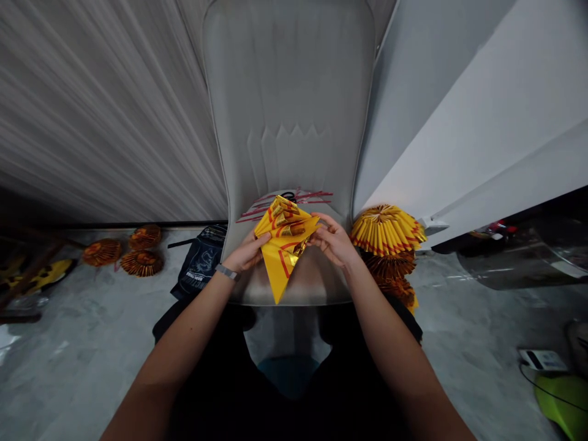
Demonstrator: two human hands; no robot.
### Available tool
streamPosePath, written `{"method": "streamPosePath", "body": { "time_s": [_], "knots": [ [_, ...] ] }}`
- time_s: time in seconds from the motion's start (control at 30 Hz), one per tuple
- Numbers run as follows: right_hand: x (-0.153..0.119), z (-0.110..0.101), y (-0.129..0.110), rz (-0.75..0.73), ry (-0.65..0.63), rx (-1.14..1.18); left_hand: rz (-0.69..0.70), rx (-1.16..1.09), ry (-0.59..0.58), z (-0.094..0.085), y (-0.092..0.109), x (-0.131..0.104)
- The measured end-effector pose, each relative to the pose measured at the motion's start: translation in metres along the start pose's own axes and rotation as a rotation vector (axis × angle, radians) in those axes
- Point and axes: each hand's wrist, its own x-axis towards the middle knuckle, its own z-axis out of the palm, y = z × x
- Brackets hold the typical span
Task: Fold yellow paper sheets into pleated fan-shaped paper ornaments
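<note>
The only lettering that can be partly made out is on the dark bag (pixel 199 260), which lies on the floor just left of the grey chair (pixel 287 73). Near the bag's lower edge a slanted line in bold, pale capitals seems to read "NCTION"; its beginning is unclear. The smaller line beneath it is too blurred to read. Above the seat of the chair, the folded yellow paper (pixel 285 245) carries red and gold print, but the creases and glare leave any characters in it illegible.
</note>
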Motion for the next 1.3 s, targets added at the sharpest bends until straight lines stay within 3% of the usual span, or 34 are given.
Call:
{"method": "streamPosePath", "body": {
  "time_s": [0.33, 0.73, 1.07, 1.3],
  "knots": [
    [0.005, 0.006, 0.003, -0.042, 0.178, -0.01, 0.07, 0.05, -0.048, 0.004, -0.002, -0.001],
    [0.009, -0.005, 0.006, 0.134, 0.267, -0.006, 0.282, 0.352, 0.0, 0.002, -0.007, 0.007],
    [0.013, -0.011, 0.009, 0.01, 0.388, 0.001, 0.185, 0.201, -0.04, 0.003, -0.006, 0.004],
    [0.013, -0.011, 0.008, 0.008, 0.376, 0.074, 0.084, 0.075, -0.064, 0.009, 0.004, -0.002]
  ]
}}
